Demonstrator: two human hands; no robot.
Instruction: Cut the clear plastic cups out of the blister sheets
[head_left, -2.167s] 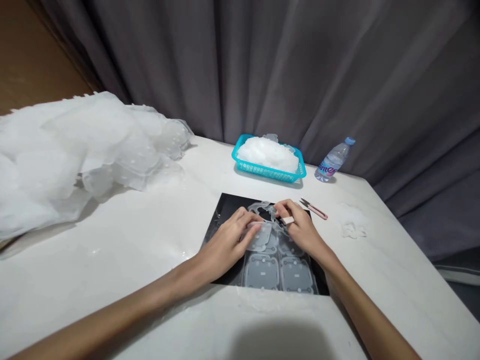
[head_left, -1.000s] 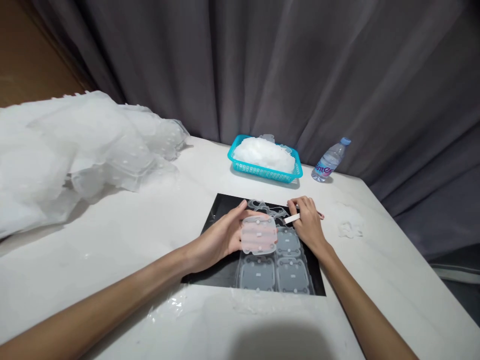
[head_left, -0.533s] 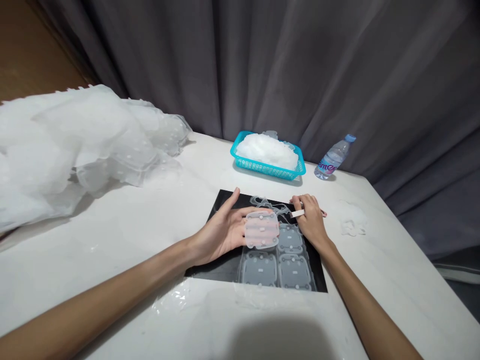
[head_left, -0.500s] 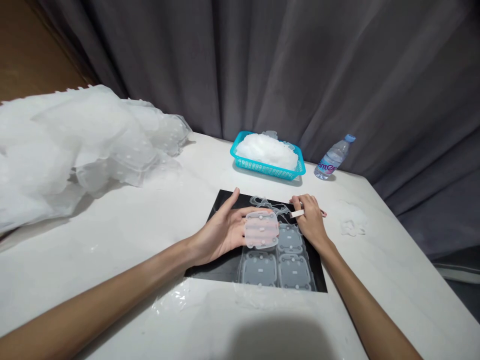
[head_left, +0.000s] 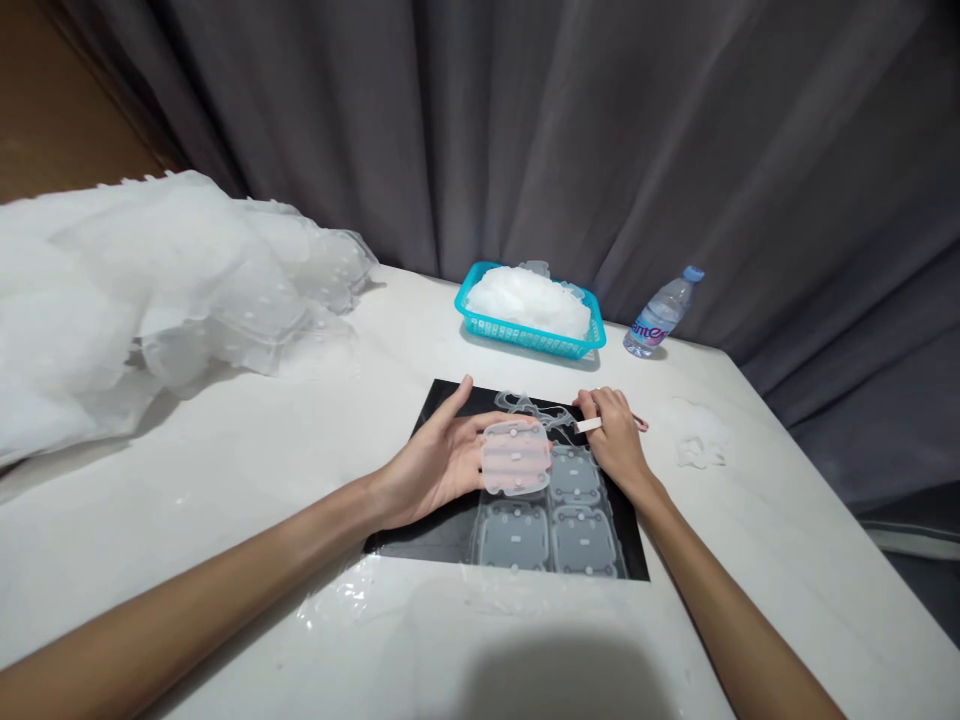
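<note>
Palm up, my left hand (head_left: pixel 442 462) has its thumb raised and its fingers stretched flat beneath a translucent rounded-square plastic piece (head_left: pixel 515 458), which rests on them. Small pale dots mark the piece, and the fingers show through it. My right hand (head_left: pixel 613 430) is closed around a slim pink-and-white tool (head_left: pixel 589 425); its exact kind is hidden by the fingers. Under both hands lies a black board (head_left: pixel 427 535). On it is a clear sheet of similar rounded-square pieces (head_left: pixel 583 540), with curly translucent offcuts (head_left: pixel 525 405) near the board's far edge.
A turquoise basket (head_left: pixel 525 340) heaped with white material (head_left: pixel 529 298) stands behind the board. Right of it is a water bottle (head_left: pixel 664 315). A large pile of translucent sheets (head_left: pixel 165 280) covers the left side. Thin scraps (head_left: pixel 701 450) lie at the right.
The camera view has shifted slightly, so everything appears a little farther left. Both hands keep nearly the same pose, with the piece still on the left fingers and the tool in the right.
</note>
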